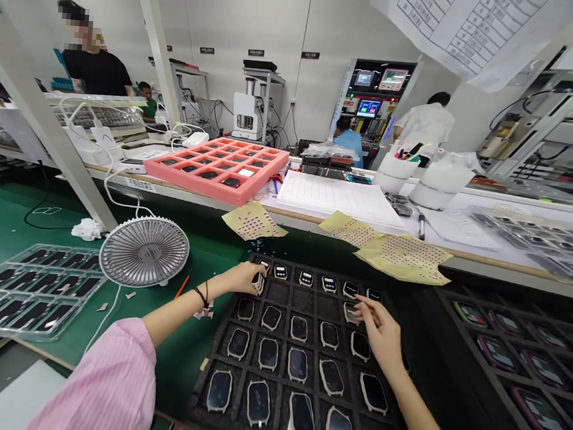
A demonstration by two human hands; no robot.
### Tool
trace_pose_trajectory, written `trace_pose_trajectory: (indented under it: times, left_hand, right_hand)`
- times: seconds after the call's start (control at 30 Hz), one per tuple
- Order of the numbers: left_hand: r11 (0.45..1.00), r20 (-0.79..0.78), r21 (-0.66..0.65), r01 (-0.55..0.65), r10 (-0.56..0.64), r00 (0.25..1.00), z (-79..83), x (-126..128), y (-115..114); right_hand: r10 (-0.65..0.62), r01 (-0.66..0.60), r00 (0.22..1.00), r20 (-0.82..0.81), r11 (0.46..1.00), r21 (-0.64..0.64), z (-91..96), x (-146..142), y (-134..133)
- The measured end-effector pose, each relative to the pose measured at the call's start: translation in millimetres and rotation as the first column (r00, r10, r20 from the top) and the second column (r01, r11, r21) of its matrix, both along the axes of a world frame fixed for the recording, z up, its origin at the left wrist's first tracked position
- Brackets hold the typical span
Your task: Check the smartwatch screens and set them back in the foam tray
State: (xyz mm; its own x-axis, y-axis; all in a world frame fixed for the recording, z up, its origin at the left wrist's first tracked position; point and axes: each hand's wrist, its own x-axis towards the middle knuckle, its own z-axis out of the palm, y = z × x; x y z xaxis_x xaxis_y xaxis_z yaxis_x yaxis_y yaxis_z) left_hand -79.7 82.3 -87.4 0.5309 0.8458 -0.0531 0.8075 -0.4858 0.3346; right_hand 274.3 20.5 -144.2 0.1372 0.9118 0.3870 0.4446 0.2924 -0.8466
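A black foam tray [233, 364] on the green bench holds several smartwatch bodies, most lying screen side up. My left hand [243, 279] is at the tray's far left corner, fingers closed round one watch body [259, 282] lifted on edge. My right hand [381, 330] hovers over the tray's right side, thumb and forefinger pinched at a watch body [351, 312] in the second row. The back row of watch bodies [306, 278] shows lit or labelled faces. A black band sits on my left wrist, and a pink sleeve covers my left arm.
A small white fan [143, 251] and a clear plastic tray [24, 289] lie left. Yellow sticker sheets [403, 257] hang from the raised shelf, which carries a pink foam tray [218, 166] and papers [335, 198]. Another black tray [515, 355] is right. Other people stand behind.
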Motion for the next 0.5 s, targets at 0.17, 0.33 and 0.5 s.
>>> trace_pose_trajectory:
  times: [0.17,0.33,0.5]
  left_hand:
    - [0.991,0.158,0.081,-0.109,0.095,0.983,12.4,0.8,-36.3]
    - [0.969,0.366,0.219,-0.117,0.029,0.930,25.5,16.0,-100.2]
    - [0.937,0.303,0.227,-0.267,0.193,0.933,13.9,9.8,-144.1]
  right_hand:
    - [0.265,-0.321,0.919,-0.293,0.934,-0.160,16.1,-74.1,-8.4]
    - [0.489,-0.720,0.650,-0.582,0.641,-0.266,31.1,-156.9,-25.8]
    - [0.541,-0.744,0.635,-0.552,0.621,-0.246,36.7,-209.3,-40.9]
